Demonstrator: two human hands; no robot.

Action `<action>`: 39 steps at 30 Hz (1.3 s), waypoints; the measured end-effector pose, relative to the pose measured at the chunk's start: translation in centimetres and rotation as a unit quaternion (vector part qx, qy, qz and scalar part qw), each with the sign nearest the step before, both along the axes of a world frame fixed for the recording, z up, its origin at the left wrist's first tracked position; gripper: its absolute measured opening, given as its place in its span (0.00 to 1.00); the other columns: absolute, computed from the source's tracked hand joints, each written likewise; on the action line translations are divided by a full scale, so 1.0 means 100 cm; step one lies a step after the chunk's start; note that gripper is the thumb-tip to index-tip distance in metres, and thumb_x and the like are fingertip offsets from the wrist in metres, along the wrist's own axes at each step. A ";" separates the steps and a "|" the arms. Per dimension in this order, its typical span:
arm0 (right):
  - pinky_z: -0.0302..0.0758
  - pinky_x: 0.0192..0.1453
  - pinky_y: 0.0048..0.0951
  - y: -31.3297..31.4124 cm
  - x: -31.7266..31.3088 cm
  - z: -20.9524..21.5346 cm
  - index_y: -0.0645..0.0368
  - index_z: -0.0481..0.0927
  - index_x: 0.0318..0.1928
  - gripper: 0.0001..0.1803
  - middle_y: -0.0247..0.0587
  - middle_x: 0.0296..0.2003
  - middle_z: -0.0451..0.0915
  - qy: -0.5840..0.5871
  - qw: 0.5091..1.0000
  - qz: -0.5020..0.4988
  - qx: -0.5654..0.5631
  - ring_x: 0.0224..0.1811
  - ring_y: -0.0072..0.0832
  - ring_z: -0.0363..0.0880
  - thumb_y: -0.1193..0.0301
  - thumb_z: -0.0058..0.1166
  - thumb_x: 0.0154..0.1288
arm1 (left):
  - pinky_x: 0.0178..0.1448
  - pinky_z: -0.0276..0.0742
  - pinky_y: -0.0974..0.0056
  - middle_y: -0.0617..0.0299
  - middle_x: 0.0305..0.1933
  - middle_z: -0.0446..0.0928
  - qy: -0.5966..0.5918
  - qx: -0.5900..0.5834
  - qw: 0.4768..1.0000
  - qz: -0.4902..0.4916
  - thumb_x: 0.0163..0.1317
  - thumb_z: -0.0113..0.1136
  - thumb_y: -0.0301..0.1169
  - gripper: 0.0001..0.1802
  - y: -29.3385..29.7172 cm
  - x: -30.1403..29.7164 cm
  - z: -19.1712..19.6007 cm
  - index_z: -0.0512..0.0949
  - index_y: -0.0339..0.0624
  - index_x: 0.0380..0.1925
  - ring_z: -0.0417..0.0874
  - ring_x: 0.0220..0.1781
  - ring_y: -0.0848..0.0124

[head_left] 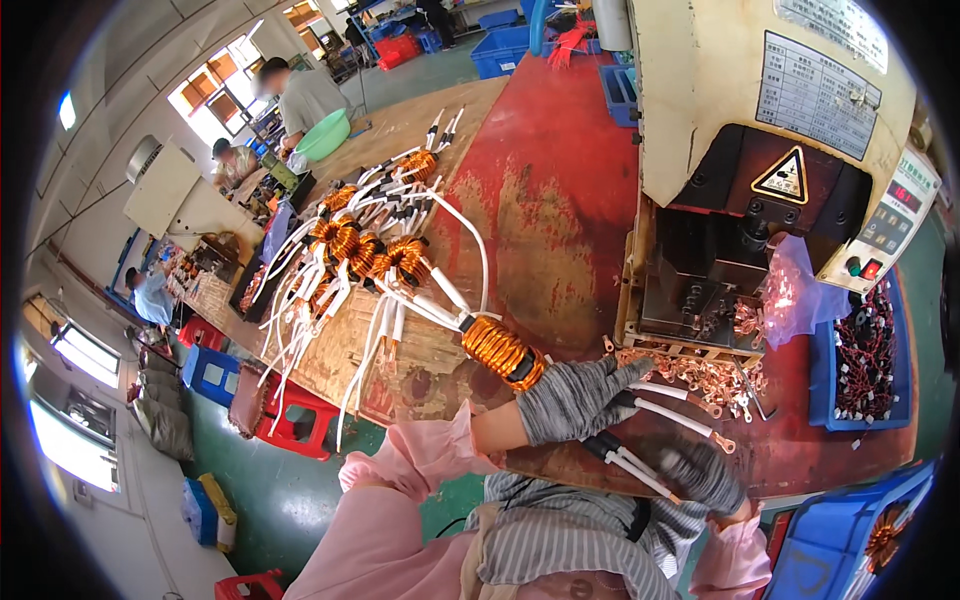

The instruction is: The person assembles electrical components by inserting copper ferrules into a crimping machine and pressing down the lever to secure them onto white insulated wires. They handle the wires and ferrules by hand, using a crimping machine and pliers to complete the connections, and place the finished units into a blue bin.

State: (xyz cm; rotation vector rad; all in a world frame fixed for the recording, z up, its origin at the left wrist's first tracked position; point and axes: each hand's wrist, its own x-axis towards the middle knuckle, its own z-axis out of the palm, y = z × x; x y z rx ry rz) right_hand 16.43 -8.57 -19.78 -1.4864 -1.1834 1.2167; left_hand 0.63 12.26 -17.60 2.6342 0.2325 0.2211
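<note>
The gloved left hand (578, 398) grips 1 copper coil (502, 352) by its white wires (672, 412), just above the table (560, 190). The gloved right hand (703, 474) pinches 2 wires below it. Right of both hands, 1 blue bin (822, 385) holds small dark parts.

- The left hand (575, 398) in a grey glove covers one end of the orange wire coil (502, 351).
- The blue box (868, 540) in the corner is cut off by the edge.
- The little metal bits (700, 375) by the machine (760, 200) are too small to tell apart.
- The people far back are blurry.
</note>
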 end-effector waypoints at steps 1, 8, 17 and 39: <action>0.73 0.49 0.29 0.002 -0.009 0.008 0.61 0.71 0.56 0.25 0.39 0.39 0.81 -0.007 1.000 0.026 0.002 0.41 0.26 0.78 0.55 0.47 0.67 | 0.33 0.75 0.56 0.49 0.46 0.74 -0.013 -0.004 1.000 0.011 0.60 0.55 0.42 0.31 -0.002 0.001 0.000 0.60 0.47 0.62 0.80 0.34 0.55; 0.74 0.43 0.41 -0.002 -0.032 0.011 0.62 0.74 0.50 0.21 0.58 0.36 0.78 -0.150 0.983 0.026 -0.101 0.39 0.50 0.77 0.60 0.49 0.64 | 0.32 0.75 0.57 0.52 0.36 0.77 0.020 -0.033 0.997 0.068 0.60 0.55 0.44 0.21 0.002 0.015 0.010 0.70 0.43 0.48 0.80 0.29 0.55; 0.72 0.37 0.38 0.020 -0.015 -0.009 0.63 0.79 0.38 0.12 0.53 0.30 0.78 -0.121 0.989 -0.074 0.052 0.33 0.49 0.76 0.67 0.52 0.63 | 0.31 0.74 0.56 0.53 0.29 0.76 0.039 -0.048 0.996 0.058 0.62 0.52 0.47 0.17 0.014 0.017 0.031 0.72 0.45 0.38 0.79 0.27 0.55; 0.74 0.36 0.38 0.055 -0.070 -0.009 0.62 0.78 0.41 0.11 0.52 0.33 0.79 -0.051 0.988 -0.100 0.110 0.34 0.48 0.78 0.69 0.51 0.63 | 0.36 0.74 0.56 0.49 0.30 0.79 -0.116 0.051 0.912 0.391 0.62 0.53 0.38 0.16 0.086 0.044 0.017 0.71 0.40 0.46 0.80 0.33 0.51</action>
